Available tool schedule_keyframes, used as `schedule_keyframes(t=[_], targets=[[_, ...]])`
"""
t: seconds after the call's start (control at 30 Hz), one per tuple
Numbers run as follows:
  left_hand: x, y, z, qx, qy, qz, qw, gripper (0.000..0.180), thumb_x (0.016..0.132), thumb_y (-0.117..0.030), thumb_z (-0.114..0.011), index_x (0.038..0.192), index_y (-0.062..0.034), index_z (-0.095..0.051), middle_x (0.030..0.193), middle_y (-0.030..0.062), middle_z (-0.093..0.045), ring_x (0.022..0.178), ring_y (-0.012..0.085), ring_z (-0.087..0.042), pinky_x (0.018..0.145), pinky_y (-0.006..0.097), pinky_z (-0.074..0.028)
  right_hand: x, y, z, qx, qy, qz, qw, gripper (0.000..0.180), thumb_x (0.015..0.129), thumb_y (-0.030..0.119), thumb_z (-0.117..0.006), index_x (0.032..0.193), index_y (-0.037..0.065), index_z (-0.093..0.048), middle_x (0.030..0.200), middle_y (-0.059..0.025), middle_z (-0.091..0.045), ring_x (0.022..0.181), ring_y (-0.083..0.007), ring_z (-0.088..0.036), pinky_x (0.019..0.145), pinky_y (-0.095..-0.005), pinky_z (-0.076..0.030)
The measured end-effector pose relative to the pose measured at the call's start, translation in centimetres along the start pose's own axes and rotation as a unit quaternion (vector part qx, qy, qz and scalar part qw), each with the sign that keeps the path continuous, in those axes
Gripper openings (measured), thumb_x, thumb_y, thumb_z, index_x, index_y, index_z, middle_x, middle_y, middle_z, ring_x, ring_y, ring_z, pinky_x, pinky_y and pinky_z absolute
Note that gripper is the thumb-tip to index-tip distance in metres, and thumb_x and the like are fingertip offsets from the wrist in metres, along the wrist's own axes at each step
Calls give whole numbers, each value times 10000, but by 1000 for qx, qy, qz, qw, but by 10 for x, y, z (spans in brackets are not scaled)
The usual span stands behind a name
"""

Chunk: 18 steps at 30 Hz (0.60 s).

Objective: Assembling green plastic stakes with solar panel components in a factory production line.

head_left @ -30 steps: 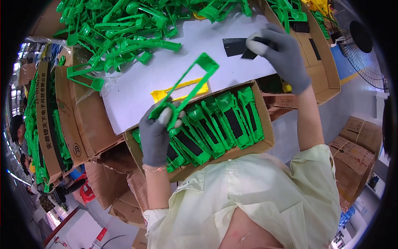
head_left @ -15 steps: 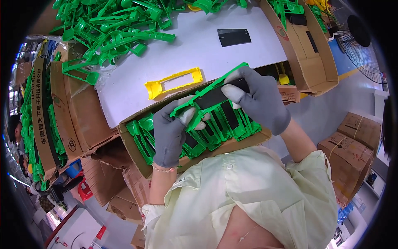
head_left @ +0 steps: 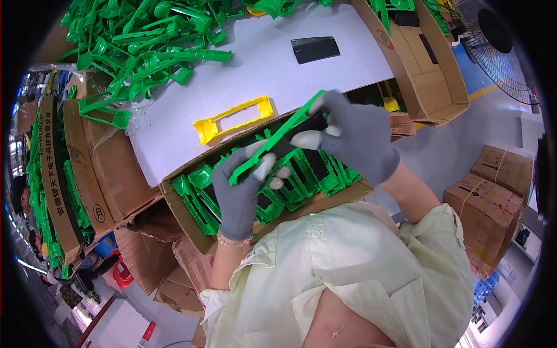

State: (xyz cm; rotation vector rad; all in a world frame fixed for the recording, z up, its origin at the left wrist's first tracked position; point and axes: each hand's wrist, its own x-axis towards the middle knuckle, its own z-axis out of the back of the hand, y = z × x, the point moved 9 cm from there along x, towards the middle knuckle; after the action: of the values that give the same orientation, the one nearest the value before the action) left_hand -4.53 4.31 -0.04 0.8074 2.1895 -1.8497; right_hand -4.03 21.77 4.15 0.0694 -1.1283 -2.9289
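Both my hands wear grey gloves with pale fingertips. Between them they hold a green plastic frame (head_left: pixel 285 132) at a slant, its long edge turned up. A black panel (head_left: pixel 317 123) lies along its underside, partly hidden by the fingers. My left hand (head_left: pixel 237 188) is closed round the frame's lower end. At the upper end, my right hand (head_left: pixel 357 133) grips the frame, with thumb and fingers against the black panel. Just below the hands stands an open cardboard box (head_left: pixel 341 196) with several green frames (head_left: pixel 203 200) in it, some with black panels.
On the white table (head_left: pixel 261 61) lie a yellow plastic frame (head_left: pixel 235 120), a flat black panel (head_left: pixel 315 49) and a large heap of green parts (head_left: pixel 151 46). Cardboard boxes flank it, one long carton (head_left: pixel 435 81) at the right. A fan (head_left: pixel 499 46) stands at far right, above stacked cartons (head_left: pixel 484 211).
The green frame has been rolled in my hands, so its long edge now shows and less of the black panel is visible. The whole view has shifted slightly.
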Motion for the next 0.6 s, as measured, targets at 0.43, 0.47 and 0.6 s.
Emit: schedule_keyframes(t=[0.43,0.47,0.6], targets=[[1,39,-24,167,110,142,970,142,820,22,-645,959,47,-647,791,55,-646,615,114,-649,443,199,-466,-90,-64,-41,103,7,-109,989,252,804,255,-719,879,29,-634,603,-71,-621,496,-134,-603,479,-265,-451],[6,42,-27,176,109,153,966,118,804,-7,-671,911,9,-624,739,28,-637,579,83,-626,429,197,-451,-97,-72,-43,102,-9,-131,986,248,802,257,-720,883,37,-638,602,-72,-617,496,-137,-602,481,-267,-447],[37,29,-48,313,137,86,936,330,735,-83,-742,987,-54,-531,727,79,-626,579,146,-638,479,286,-469,-109,-88,-45,58,87,-242,965,252,800,281,-713,906,60,-654,634,-60,-629,555,-135,-615,534,-276,-456]])
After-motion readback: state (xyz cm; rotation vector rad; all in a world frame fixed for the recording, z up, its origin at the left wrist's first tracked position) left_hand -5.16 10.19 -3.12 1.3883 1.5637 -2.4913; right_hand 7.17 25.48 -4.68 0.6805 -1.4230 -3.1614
